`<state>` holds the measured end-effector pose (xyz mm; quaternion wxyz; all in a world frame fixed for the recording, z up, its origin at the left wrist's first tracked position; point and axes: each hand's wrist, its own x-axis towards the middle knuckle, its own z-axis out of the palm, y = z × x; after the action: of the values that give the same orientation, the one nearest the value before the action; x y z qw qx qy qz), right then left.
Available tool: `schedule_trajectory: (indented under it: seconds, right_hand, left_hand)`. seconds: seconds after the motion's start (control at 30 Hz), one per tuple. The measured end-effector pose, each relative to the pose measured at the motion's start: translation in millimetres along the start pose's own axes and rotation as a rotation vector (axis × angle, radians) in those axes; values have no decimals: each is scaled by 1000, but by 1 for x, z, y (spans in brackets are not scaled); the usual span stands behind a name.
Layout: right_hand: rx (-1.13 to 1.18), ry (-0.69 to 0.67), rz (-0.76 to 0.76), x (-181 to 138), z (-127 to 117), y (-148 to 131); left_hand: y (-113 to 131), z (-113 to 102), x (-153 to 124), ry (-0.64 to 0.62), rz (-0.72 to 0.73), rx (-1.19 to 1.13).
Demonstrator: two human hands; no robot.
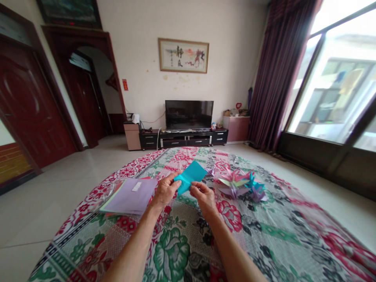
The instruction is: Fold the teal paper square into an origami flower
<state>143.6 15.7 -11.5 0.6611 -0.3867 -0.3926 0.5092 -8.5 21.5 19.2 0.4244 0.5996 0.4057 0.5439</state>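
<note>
Bare forearms (133, 239) nearest us, reaching forward over the cloth-covered bench (199, 258) from the near side of the blue sheet (192, 171). We take that sheet as our landmark.

Sheet is held up between our hands, bench cloth beyond it. Long axis slants: near end to the left, far end away to the right. A crease appears to cross its nearer part.

Our left hand (165, 192) is at the sheet's left end, pinching it, thumb on the face towards us. Our right hand (205, 199) grips the near right-hand edge, thumb and fingertips together. Both touch it, so neither is nearer; we judge the far right corner the free part, clear of both.

Left of the sheet: a paper stack (126, 199), lilac uppermost, a small white slip (136, 187) on it. Right of the sheet: a cluster of folded paper figures (235, 181), well apart from it.
</note>
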Motion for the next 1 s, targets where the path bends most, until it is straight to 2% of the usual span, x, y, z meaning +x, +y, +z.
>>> schedule_trajectory:
  seconds: [0.1,0.2,0.3,0.4,0.43,0.57,0.67,0.77,0.83,1.0]
  right_hand:
    - [89,29,37,1,-1,0]
    - [193,56,82,2,-1,-1]
    - [286,72,113,3,-2,-1]
    - [393,75,152,5,-4,-1]
    - [427,70,170,5,-5,-1]
    - [489,12,271,4,-5,-1]
    - [507,-34,356,3,-4,-1]
    - [528,-7,398,3,-2,1]
    - [534,18,395,3,-1,2]
    - [475,24,340,-1,6,5]
  left_hand:
    - [8,4,-4,-41,62,-50]
    - [12,4,-7,-44,116,77]
    - [7,2,-5,44,236,272]
    - [-5,2,0,132,304,322]
    - [-8,2,1,148,304,300]
    - [-17,6,3,86,270,203]
    - [-15,7,2,58,260,224]
    - [-10,8,1,49,241,282]
    - [-7,8,0,79,230,329]
    - [-8,8,1,252,143,481]
